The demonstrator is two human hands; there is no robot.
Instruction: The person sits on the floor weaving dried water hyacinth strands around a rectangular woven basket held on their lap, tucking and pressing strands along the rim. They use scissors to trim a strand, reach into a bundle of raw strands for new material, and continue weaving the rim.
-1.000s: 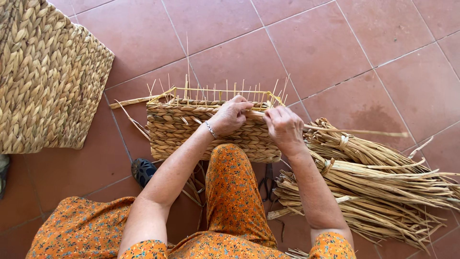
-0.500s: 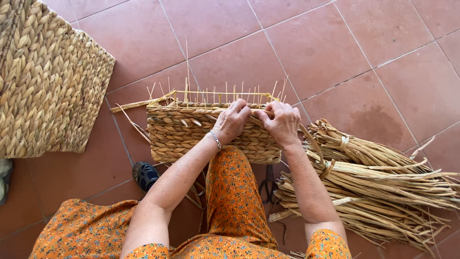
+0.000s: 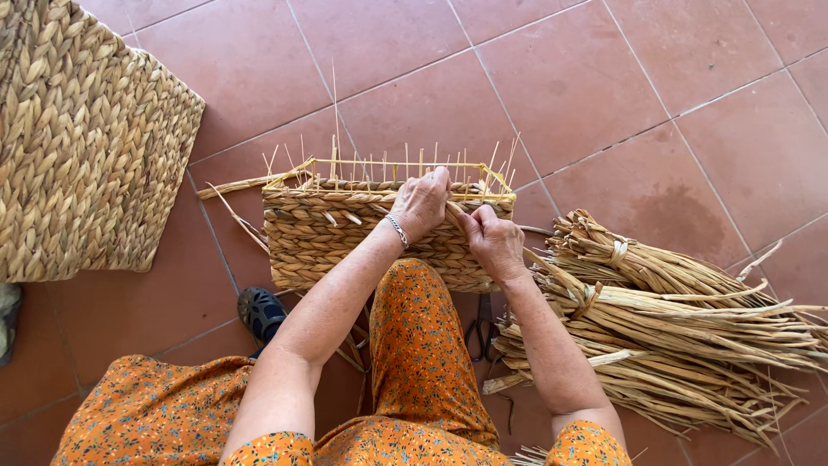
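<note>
A half-woven straw basket (image 3: 332,233) rests on the tile floor against my knee, thin upright stakes sticking up from its yellow wire frame. My left hand (image 3: 420,203), a bracelet on its wrist, presses on the top woven row near the right end. My right hand (image 3: 492,242) is just beside it, fingers pinched on a straw strand that runs up to the basket's right corner. Both hands nearly touch.
A large finished woven piece (image 3: 82,147) lies at the left. Tied bundles of dried straw (image 3: 673,319) are piled at the right. Black scissors (image 3: 483,332) lie on the floor between my leg and the bundles. A dark sandal (image 3: 259,312) shows under the basket.
My left hand has shifted up and right along the basket's top row. My right hand has dropped slightly and drawn closer to the left, pulling the strand.
</note>
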